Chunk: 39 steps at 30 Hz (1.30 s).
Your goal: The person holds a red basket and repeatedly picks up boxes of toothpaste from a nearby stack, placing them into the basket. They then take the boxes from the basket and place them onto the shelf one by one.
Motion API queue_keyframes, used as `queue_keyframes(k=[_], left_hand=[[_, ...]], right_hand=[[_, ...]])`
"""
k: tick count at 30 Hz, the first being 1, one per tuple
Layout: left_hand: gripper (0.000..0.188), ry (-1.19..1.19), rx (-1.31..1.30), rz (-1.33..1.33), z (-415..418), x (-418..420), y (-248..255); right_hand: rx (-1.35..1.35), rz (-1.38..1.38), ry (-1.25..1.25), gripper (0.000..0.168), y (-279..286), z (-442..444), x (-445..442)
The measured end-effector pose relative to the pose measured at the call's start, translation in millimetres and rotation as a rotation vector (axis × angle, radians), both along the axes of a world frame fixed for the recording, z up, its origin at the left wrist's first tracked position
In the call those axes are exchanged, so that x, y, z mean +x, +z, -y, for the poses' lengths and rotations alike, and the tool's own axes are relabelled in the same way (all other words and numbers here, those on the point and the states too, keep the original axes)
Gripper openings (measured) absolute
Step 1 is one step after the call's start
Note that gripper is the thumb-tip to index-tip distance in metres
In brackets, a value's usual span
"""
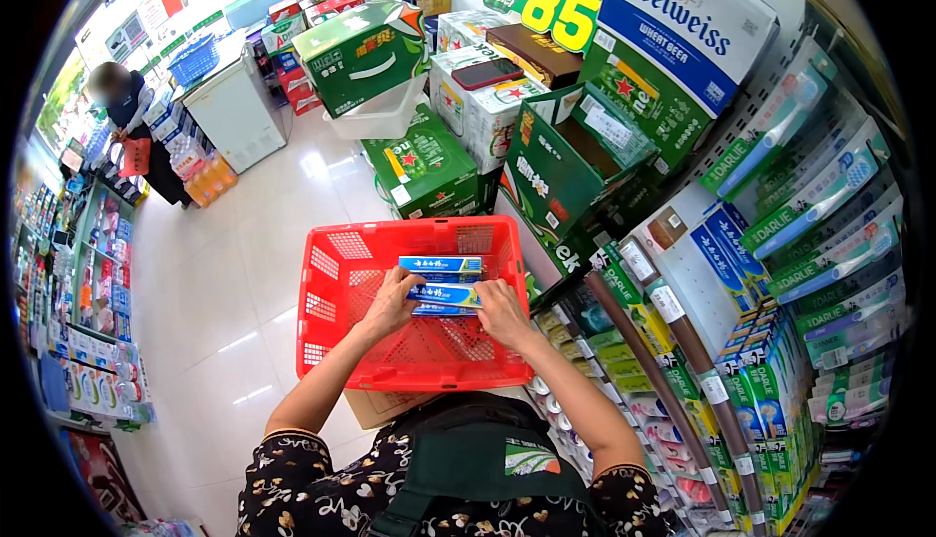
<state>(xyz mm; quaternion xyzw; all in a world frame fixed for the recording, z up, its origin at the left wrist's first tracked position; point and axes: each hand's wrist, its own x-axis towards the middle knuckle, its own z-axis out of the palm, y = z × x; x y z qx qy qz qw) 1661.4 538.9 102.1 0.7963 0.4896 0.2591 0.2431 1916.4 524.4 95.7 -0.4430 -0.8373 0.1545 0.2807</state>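
My left hand point(395, 302) and my right hand point(504, 312) grip the two ends of a blue and white toothpaste box point(447, 294), held level over a red plastic basket point(358, 376). Beneath its near edge shows part of another blue box point(443, 310); whether my fingers also hold that one is unclear. Just beyond, a similar toothpaste box point(440, 264) lies inside the basket near its far wall. The basket has perforated sides and a latticed floor, and a brown cardboard box point(380, 407) shows under its near edge.
Shelves of boxed Darlie toothpaste point(760, 405) and hanging toothbrush packs point(819, 164) rise close on my right. Stacked Heineken cartons point(424, 160), an open green carton point(556, 164) and a phone point(487, 74) are ahead. A person point(135, 120) stands far left, near a white chest freezer point(238, 109).
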Motion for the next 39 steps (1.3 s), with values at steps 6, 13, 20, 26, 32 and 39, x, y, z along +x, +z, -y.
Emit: queue_keyframes(k=[6,13,20,26,32,39], left_hand=[[0.037,0.172,0.121,-0.156,-16.0,-25.8,-113.3],[0.04,0.196,0.483,-0.147,-19.8,49.8,-39.2],[0.053,-0.225,0.554,0.411,-42.1,187.6,84.7],[0.082,-0.575,0.25,0.553,-74.3,274.0,160.5],[0.081,-0.772,-0.118,0.381,-112.3,307.8,166.8],[0.05,-0.601,0.326,0.509,-79.3,261.0,197.9]], right_hand=[[-0.05,0.356,0.001,0.028,-73.8,-21.6,-33.5],[0.007,0.234,-0.029,0.036,-7.5,48.2,-0.6],[0.307,0.087,-0.29,0.039,124.0,85.1,70.1],[0.493,0.081,-0.771,0.061,186.2,54.8,148.5],[0.024,-0.103,-0.796,0.06,194.9,17.8,190.2],[0.266,-0.156,-0.607,0.053,217.1,13.8,142.2]])
